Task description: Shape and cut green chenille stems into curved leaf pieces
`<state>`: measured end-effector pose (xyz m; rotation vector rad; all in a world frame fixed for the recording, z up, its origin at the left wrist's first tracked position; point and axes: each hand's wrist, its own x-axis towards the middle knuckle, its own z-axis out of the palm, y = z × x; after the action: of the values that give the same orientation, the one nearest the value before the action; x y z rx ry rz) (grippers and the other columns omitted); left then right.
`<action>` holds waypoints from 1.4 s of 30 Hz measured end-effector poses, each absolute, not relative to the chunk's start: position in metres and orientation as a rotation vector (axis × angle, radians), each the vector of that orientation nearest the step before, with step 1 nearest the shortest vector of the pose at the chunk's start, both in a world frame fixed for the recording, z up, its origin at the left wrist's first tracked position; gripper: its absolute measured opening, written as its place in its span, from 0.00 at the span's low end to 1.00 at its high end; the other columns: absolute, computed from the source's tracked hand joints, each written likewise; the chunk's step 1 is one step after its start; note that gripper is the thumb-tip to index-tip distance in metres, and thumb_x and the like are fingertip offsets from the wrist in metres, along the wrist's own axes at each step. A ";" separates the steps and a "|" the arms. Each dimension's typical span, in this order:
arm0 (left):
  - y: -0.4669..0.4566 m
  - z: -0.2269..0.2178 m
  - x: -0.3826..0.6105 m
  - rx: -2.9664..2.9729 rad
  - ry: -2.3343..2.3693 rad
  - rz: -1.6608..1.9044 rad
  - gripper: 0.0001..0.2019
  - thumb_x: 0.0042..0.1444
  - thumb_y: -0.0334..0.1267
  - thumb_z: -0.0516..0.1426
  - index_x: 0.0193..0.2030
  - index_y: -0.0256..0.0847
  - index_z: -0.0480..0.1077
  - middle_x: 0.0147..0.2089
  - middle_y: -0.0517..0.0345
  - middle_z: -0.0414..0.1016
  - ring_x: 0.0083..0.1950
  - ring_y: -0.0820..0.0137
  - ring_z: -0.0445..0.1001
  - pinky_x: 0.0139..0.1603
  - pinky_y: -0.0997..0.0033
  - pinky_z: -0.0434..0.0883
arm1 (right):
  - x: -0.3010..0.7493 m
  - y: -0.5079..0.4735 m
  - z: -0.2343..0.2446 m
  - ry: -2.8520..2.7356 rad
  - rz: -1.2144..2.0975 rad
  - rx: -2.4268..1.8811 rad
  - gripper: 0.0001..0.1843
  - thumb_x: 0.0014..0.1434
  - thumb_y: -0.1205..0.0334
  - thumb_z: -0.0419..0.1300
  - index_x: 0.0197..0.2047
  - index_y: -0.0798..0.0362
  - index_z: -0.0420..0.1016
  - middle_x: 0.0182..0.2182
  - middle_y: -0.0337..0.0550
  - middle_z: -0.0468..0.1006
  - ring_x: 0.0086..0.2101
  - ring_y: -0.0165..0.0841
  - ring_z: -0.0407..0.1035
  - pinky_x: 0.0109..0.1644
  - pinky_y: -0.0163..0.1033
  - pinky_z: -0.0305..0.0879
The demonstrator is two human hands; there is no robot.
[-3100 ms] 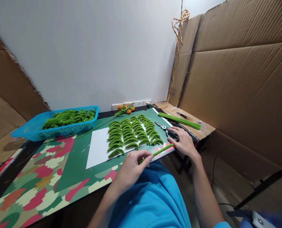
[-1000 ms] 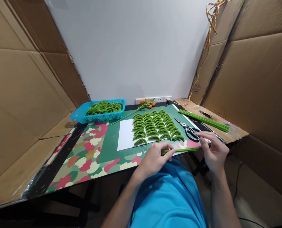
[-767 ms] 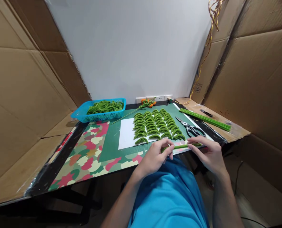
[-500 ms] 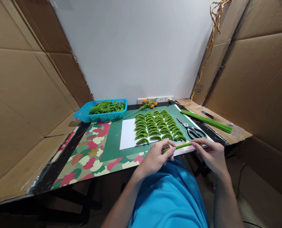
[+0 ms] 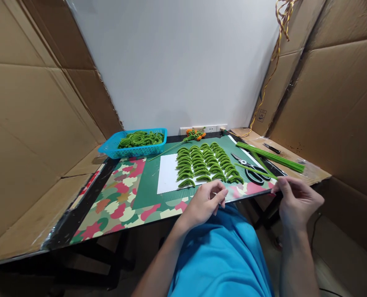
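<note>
My right hand (image 5: pixel 297 200) is pinched on the ends of green fuzzy stems (image 5: pixel 256 170). They rise as two strands, up and left over the black-handled scissors (image 5: pixel 254 173). My left hand (image 5: pixel 205 203) rests at the table's near edge with its fingers curled and thumb near the forefinger; I see nothing in it. Just beyond it, several rows of bent green fuzzy pieces (image 5: pixel 208 164) lie on a white sheet (image 5: pixel 167 176) on a green mat (image 5: pixel 146 187).
A blue basket (image 5: pixel 109 150) of green coils stands at the back left. An orange-flowered sprig (image 5: pixel 195 133) lies by the wall sockets. A bundle of straight green stems (image 5: pixel 274 159) and a small dark tool (image 5: pixel 271 147) lie at right. Cardboard walls stand on both sides.
The green stem left my left hand. My right hand drew back to the right with it, and it now stands up as two strands. The view swung left since the earliest frame.
</note>
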<state>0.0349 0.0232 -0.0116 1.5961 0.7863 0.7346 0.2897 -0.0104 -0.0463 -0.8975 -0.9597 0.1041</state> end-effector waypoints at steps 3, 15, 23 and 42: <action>0.023 -0.010 0.035 1.603 0.796 0.745 0.21 0.68 0.58 0.58 0.40 0.40 0.69 0.30 0.63 0.75 0.22 0.80 0.66 0.24 0.80 0.62 | 0.296 -0.011 -0.046 -0.955 0.170 -0.852 0.04 0.62 0.64 0.75 0.39 0.54 0.87 0.23 0.37 0.79 0.22 0.30 0.73 0.29 0.35 0.72; 0.017 -0.006 0.033 1.581 0.766 0.678 0.29 0.66 0.60 0.60 0.64 0.40 0.73 0.34 0.59 0.77 0.24 0.80 0.67 0.26 0.80 0.66 | 0.281 -0.020 -0.039 -1.425 0.618 -0.860 0.04 0.64 0.62 0.73 0.43 0.49 0.89 0.35 0.44 0.88 0.30 0.36 0.83 0.37 0.36 0.82; 0.015 -0.009 0.031 1.530 0.695 0.775 0.27 0.63 0.56 0.65 0.61 0.40 0.74 0.34 0.60 0.77 0.23 0.80 0.68 0.24 0.80 0.68 | 0.282 -0.021 -0.035 -1.711 0.821 -1.041 0.11 0.65 0.53 0.72 0.41 0.52 0.88 0.35 0.45 0.87 0.35 0.38 0.81 0.40 0.37 0.77; 0.015 -0.010 0.037 1.698 0.839 0.804 0.21 0.64 0.57 0.64 0.44 0.38 0.80 0.39 0.56 0.81 0.34 0.73 0.78 0.38 0.76 0.73 | 0.253 -0.018 -0.031 -1.797 0.863 -1.035 0.14 0.69 0.50 0.68 0.38 0.53 0.84 0.33 0.44 0.83 0.34 0.35 0.74 0.36 0.36 0.68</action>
<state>0.0373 0.0151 -0.0098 1.6976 0.8391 0.8041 0.2535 -0.0180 -0.0311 -1.0351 -1.7967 0.8630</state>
